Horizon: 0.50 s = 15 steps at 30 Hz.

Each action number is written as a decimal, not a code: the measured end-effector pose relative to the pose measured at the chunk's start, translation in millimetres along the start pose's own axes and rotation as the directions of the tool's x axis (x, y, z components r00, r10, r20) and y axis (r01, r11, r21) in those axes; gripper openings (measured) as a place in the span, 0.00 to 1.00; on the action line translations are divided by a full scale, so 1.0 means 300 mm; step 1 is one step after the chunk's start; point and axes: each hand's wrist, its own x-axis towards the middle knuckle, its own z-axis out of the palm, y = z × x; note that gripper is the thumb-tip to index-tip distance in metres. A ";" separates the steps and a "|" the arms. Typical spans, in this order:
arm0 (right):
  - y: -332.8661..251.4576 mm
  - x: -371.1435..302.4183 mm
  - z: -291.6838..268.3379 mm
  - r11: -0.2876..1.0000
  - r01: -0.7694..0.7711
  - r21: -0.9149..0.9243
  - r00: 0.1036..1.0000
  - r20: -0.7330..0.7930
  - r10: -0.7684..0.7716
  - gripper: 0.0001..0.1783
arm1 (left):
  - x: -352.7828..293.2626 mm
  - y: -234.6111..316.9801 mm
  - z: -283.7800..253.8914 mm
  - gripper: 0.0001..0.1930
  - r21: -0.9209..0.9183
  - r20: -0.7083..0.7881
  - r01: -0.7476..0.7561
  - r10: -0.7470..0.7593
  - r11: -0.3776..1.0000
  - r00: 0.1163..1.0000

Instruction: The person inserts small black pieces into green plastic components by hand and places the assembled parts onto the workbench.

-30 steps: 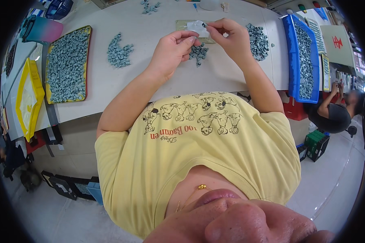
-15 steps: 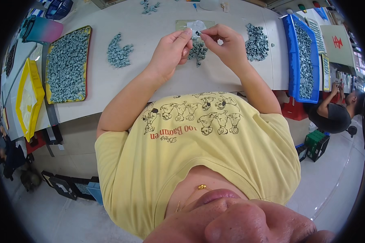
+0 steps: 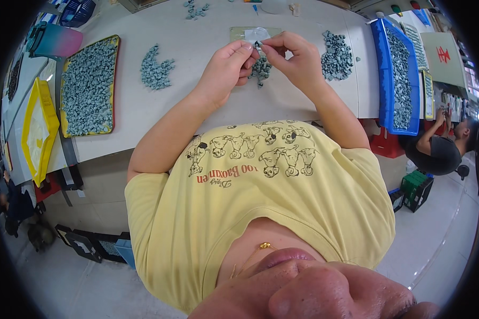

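A small dark blue-green stone (image 3: pixel 258 44) is pinched between the fingertips of both my hands, above the table. My left hand (image 3: pixel 226 66) is closed, its thumb pressed near the stone and its other fingers curled beneath. From the other side my right hand (image 3: pixel 295 58) grips the stone with thumb and forefinger. Just below the fingertips lies a small pile of similar stones (image 3: pixel 261 70), partly hidden by my hands. Behind them is a greenish flat mat (image 3: pixel 239 32) with a clear plastic piece on it.
Loose stone piles lie on the left (image 3: pixel 157 69) and right (image 3: pixel 337 56). A yellow-and-red tray (image 3: pixel 116 85) of stones stands far left, near a yellow tray (image 3: pixel 50 122) and a tumbler (image 3: pixel 64 40). At right is a blue bin (image 3: pixel 381 69) of stones; beyond it, another person (image 3: pixel 436 149).
My left hand has shifted slightly toward me, its thumb now lower beside the stone. The right hand has barely moved, and the stone sits slightly lower between the fingertips.
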 end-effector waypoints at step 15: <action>-0.001 0.000 -0.005 0.989 0.142 -0.042 0.989 -0.033 -0.144 0.06 | -0.002 0.000 -0.009 0.16 0.003 0.049 -0.029 0.029 1.000 0.998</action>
